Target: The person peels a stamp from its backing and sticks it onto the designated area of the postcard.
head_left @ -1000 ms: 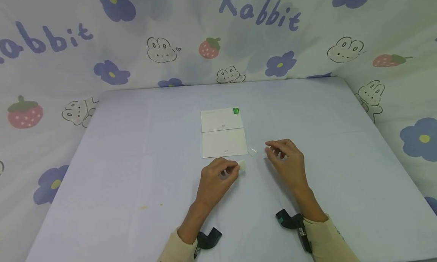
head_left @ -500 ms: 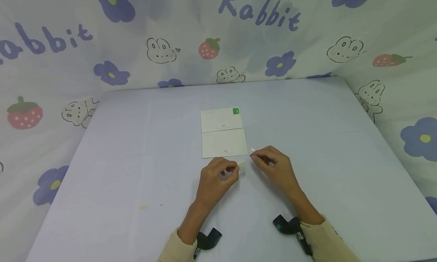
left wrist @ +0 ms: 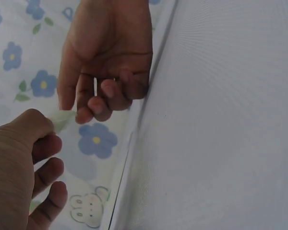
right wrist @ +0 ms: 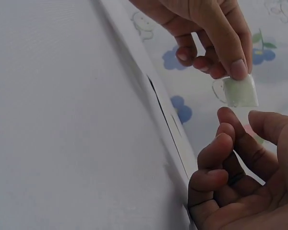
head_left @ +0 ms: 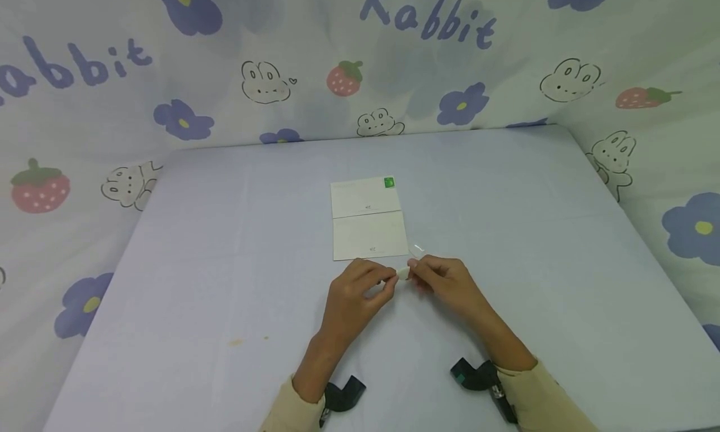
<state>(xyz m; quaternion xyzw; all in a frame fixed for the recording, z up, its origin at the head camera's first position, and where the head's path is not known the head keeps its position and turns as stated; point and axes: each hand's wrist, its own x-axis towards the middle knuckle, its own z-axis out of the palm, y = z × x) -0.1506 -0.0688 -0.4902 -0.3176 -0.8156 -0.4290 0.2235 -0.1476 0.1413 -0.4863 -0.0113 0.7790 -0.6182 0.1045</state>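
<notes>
My left hand (head_left: 355,294) pinches a small pale green square (right wrist: 240,92) between thumb and forefinger; in the right wrist view, transparent film edges it. At the square's free side is my right hand (head_left: 451,288). Its thumb and forefinger stand slightly apart right by the square's edge, other fingers loosely bent. Just beyond the hands lie two white envelopes (head_left: 368,233), one above the other and nearly edge to edge. A green stamp (head_left: 389,182) is in the top right corner of the farther one.
A scrap of clear plastic (head_left: 417,250) lies beside the near envelope's right corner. White cloth covers the table (head_left: 225,251), with small yellowish marks (head_left: 235,342) at front left. A printed curtain (head_left: 315,50) hangs behind. Each wrist carries a black camera (head_left: 344,394).
My right hand has come in leftward and nearer, from well right of the square to its edge. My left hand stays nearly in place, still pinching the square. The envelopes have not moved.
</notes>
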